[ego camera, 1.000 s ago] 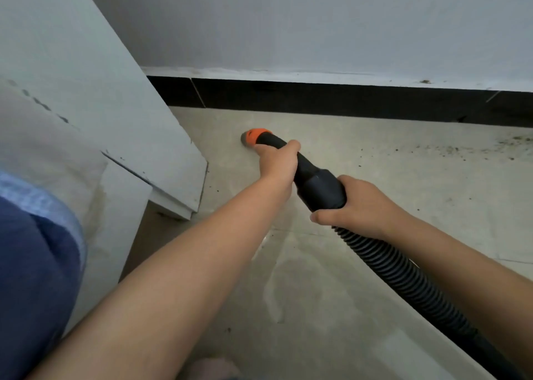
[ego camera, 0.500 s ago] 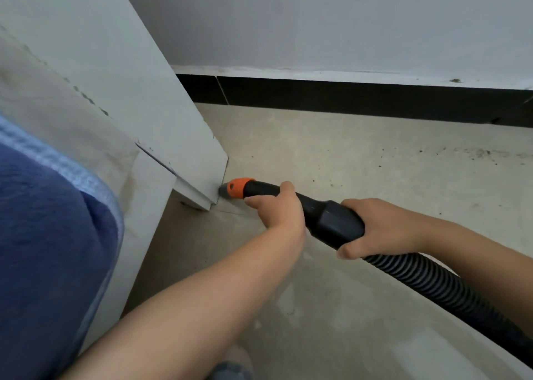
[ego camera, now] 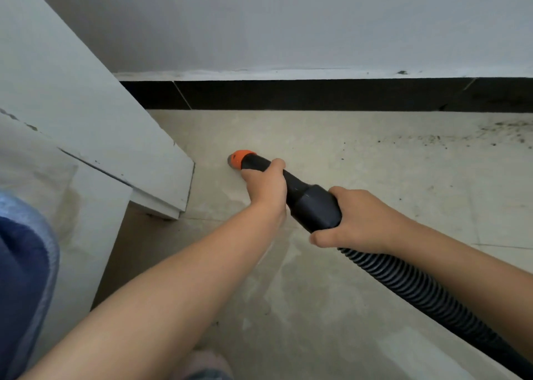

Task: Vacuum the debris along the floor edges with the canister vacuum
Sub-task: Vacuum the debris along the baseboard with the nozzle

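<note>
Vacuum nozzle, black with an orange tip, lies low and slanted over the pale floor, the tip pointing up and left and resting on or just above the tiles near the corner of a white cabinet; whether it touches the floor cannot be told. Behind the nozzle a thicker black cuff joins the ribbed black hose, which runs off toward the lower right edge.

The left hand grips the narrow part of the nozzle just behind the orange tip, fingers curled round it from the near side, thumb over the top, the forearm reaching in long and almost straight from the lower left. The right hand holds the cuff where the hose begins, fingers wrapped over the far side and the thumb laid along the underside, the wrist bent slightly and the forearm coming in from the right.

Dark debris is scattered on the floor at the upper right, beside the black skirting under the grey wall, well apart from the tip. A blue cloth fills the lower left corner.
</note>
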The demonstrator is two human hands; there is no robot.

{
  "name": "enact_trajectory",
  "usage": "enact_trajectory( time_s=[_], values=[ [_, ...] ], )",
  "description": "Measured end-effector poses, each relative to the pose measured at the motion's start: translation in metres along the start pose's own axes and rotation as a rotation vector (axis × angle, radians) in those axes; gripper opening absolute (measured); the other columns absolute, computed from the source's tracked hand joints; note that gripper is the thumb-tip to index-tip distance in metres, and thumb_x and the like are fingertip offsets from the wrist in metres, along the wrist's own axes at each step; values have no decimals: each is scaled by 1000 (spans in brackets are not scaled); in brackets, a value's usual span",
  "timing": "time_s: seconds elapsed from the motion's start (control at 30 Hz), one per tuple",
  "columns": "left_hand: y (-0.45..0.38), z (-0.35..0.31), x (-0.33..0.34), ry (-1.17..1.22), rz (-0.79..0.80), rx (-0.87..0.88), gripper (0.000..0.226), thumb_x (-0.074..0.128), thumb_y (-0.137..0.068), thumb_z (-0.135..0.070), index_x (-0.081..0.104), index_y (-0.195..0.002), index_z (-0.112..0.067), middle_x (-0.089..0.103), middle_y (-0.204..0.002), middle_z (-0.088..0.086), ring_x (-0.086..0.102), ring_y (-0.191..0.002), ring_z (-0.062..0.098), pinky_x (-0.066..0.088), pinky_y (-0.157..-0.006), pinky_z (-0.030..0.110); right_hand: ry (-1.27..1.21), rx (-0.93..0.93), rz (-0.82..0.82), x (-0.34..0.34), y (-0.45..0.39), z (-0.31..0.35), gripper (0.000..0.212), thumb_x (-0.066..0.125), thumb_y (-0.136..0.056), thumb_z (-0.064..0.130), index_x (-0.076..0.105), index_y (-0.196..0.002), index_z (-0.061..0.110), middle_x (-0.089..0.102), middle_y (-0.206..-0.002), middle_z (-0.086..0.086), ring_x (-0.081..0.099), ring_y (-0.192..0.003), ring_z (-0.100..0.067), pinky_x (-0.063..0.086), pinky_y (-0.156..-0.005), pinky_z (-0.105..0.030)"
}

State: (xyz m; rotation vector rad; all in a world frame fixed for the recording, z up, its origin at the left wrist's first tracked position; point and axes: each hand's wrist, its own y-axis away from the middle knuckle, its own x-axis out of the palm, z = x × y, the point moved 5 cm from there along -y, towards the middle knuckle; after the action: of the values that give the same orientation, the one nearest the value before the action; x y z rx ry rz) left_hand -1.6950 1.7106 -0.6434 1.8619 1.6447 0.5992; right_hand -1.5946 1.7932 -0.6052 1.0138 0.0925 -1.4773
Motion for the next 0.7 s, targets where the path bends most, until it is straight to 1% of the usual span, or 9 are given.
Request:
enact_trajectory(
  time_s=[0.13,0.23,0.3,0.4,0.43,0.53,0.57,0.63,0.7],
  values=[
    [11,12,34,-53,133,-17,53,54,-88,-17,29,-135,-11,53,-120,12,53,-93,23,46,-92,38,35,89,-28,-22,25,-22,34,73,-68,37,44,-81,23,56,-79,7,55,-66,-5,42,-55,-21],
    [17,18,67,-113,241,-49,61,54,-88,-20,22,-140,-12,51,-122,12,54,-105,26,44,-99,43,32,159,-83,-37,38,-40,36,74,-68,37,48,-87,21,58,-79,6,57,-68,-6,45,-57,-22],
    [22,18,88,-137,308,-67,64,55,-88,-21,20,-141,-13,51,-122,12,54,-105,26,45,-98,42,9,201,-137,-47,43,-52,37,74,-68,36,49,-89,20,58,-79,6,56,-67,-6,44,-55,-21],
    [29,17,108,-129,380,-74,62,55,-88,-19,22,-140,-13,51,-124,14,55,-94,23,50,-87,35,-10,230,-198,-56,49,-65,38,74,-68,36,48,-91,20,57,-80,5,56,-68,-6,43,-55,-21],
    [30,19,110,-124,376,-68,61,56,-88,-19,23,-139,-13,51,-125,14,55,-95,23,50,-87,36,-11,228,-201,-56,50,-67,37,74,-68,36,47,-88,21,57,-80,6,55,-67,-6,43,-54,-21],
    [33,31,99,-144,291,-56,67,56,-87,-23,20,-143,-17,50,-129,12,54,-110,27,45,-99,44,-10,193,-152,-46,53,-69,36,73,-68,36,42,-81,25,56,-79,7,55,-65,-5,42,-53,-19],
    [35,35,91,-151,259,-52,69,56,-88,-24,18,-144,-18,49,-130,12,53,-112,28,43,-100,44,-10,176,-124,-42,54,-68,36,73,-68,36,42,-80,25,56,-79,7,55,-64,-5,42,-53,-19],
    [37,38,75,-140,218,-50,70,55,-89,-23,14,-146,-17,50,-129,10,55,-106,25,44,-100,42,-7,149,-61,-35,55,-64,35,73,-68,35,41,-79,26,55,-78,8,53,-64,-4,40,-52,-18],
    [34,36,64,-134,208,-50,69,54,-90,-22,14,-146,-15,51,-124,9,57,-89,20,49,-93,37,-21,135,-29,-30,52,-60,35,73,-69,35,40,-78,27,54,-79,9,52,-65,-4,40,-54,-18]
  ],
)
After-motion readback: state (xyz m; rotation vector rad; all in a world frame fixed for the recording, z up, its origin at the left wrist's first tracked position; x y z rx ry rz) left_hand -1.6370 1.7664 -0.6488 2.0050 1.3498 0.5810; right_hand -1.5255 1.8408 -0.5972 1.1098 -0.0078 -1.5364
